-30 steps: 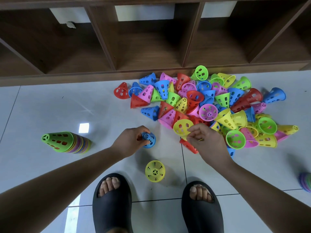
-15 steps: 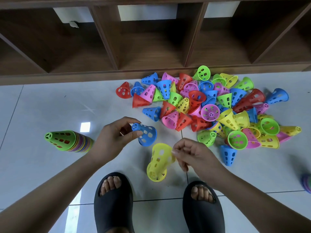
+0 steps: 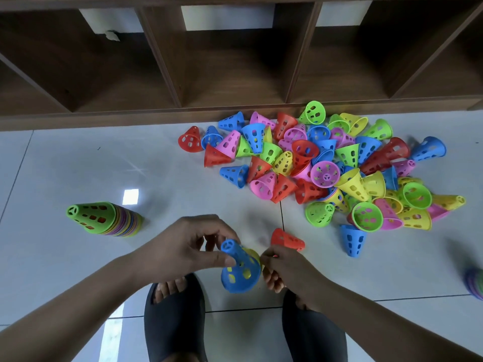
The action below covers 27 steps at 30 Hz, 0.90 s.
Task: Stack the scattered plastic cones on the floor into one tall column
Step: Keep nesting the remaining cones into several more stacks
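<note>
Head view: the left hand [image 3: 183,246] pinches the blue cone [image 3: 239,267] near its tip, thumb on the side wall, its grip clamped on it. The right hand [image 3: 285,267] steadies the yellow cone [image 3: 254,256] at the rim, fingers closed on it. Half a second ago the blue cone was held apart to the left of the yellow one; now it sits over the yellow cone, whose plastic shows through the blue holes and at the right edge. So a small new stack of two is formed near the person's black slippers [image 3: 175,325].

A red cone [image 3: 286,240] lies just beyond the right hand. The big loose heap of cones [image 3: 326,165] remains farther right, by the wooden shelf [image 3: 235,69]. A tall stack [image 3: 104,218], green on top, lies to the left, well apart. Most of the task remains, judging by that heap.
</note>
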{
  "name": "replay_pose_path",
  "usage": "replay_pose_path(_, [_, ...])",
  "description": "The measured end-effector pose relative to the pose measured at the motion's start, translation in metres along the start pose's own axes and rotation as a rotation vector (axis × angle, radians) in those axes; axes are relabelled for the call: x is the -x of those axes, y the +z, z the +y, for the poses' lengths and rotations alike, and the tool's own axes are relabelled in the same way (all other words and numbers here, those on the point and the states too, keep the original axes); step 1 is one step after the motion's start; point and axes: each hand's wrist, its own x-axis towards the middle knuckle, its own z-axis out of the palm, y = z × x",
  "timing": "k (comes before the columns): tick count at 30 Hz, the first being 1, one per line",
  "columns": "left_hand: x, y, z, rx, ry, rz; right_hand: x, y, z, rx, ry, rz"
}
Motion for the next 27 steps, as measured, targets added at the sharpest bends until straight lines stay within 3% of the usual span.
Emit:
replay_pose_path(5, [-0.005, 0.025, -0.027, -0.219, 0.048, -0.021, 0.003, -0.009, -0.002, 0.103, -0.102, 0.112])
replay_pose_path(9, [-0.010, 0.039, -0.048, -0.263, 0.036, -0.041, 0.005, -0.032, 0.000, 0.746, -0.400, 0.275])
replay_pose_path(15, [-0.027, 0.037, -0.063, -0.316, 0.015, -0.175, -0.007, -0.055, 0.015, 1.359, -0.551, 0.351])
replay_pose_path(20, [-0.060, 0.014, -0.070, -0.441, 0.005, -0.082, -0.025, -0.060, 0.020, 1.380, -0.557, 0.444])
replay_pose_path(25, [-0.094, 0.001, -0.076, -0.682, -0.002, 0.102, -0.003, -0.057, -0.011, 1.182, -0.798, 0.562])
replay_pose_path(27, [-0.105, -0.003, -0.079, -0.733, 0.005, 0.176, 0.003, -0.055, -0.019, 1.013, -0.812, 0.565])
